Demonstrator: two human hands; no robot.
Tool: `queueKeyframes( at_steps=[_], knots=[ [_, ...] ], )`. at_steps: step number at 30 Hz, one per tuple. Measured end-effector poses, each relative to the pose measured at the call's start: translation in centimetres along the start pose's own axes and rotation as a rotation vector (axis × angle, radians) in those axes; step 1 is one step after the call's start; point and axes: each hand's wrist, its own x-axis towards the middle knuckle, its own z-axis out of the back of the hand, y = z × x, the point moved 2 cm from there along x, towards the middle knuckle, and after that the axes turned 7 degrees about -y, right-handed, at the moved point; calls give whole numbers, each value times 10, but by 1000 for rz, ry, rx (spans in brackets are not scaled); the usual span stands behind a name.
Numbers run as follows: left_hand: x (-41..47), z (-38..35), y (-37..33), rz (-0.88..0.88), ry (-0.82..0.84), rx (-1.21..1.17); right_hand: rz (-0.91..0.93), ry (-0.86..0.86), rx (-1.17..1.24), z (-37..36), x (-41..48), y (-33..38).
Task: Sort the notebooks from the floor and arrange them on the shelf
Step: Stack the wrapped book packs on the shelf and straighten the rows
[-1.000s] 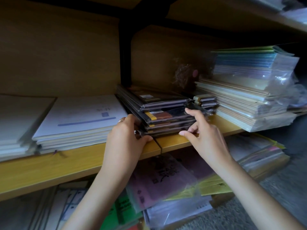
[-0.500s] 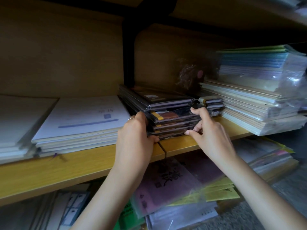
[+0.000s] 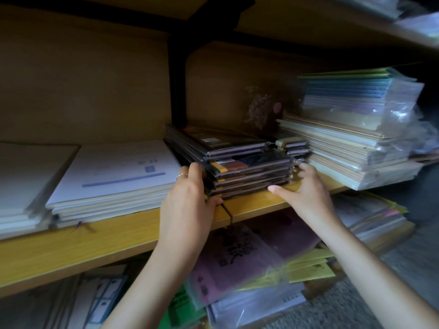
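A stack of dark, plastic-wrapped notebooks [image 3: 247, 169] sits on the yellow wooden shelf [image 3: 95, 236] just right of the black upright post. My left hand [image 3: 190, 195] grips the stack's left front corner, thumb under its edge. My right hand [image 3: 301, 188] holds the right front corner, thumb along the bottom front edge and fingers curled round the side. The upper part of the stack is skewed back and left of the lower part.
White notebook piles [image 3: 114, 176] lie left of the dark stack. A small dark pile [image 3: 293, 148] and a tall wrapped stack of pale and blue notebooks [image 3: 351, 138] lie to its right. Below the shelf, pink, yellow and green wrapped notebooks [image 3: 237, 260] cover the floor.
Both hands stay at the dark stack's corners. My right hand has slid down to the right side, and the stack sits a little further back on the shelf.
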Motion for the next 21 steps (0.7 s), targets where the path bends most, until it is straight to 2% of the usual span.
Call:
queueKeyframes(
  at_steps=[3,11,17,21],
  knots=[
    [-2,-1,0,-28,-24,55,-40,62,-10,-4,2,5],
    [3,4,12,-94,-102,223,-34,3,17,0,-10,13],
    [4,7,15,-79,-88,212,-7,-24,-17,-3,-13,17],
    [1,7,18,-97,-104,143,-43,72,26,1,-7,12]
  ],
)
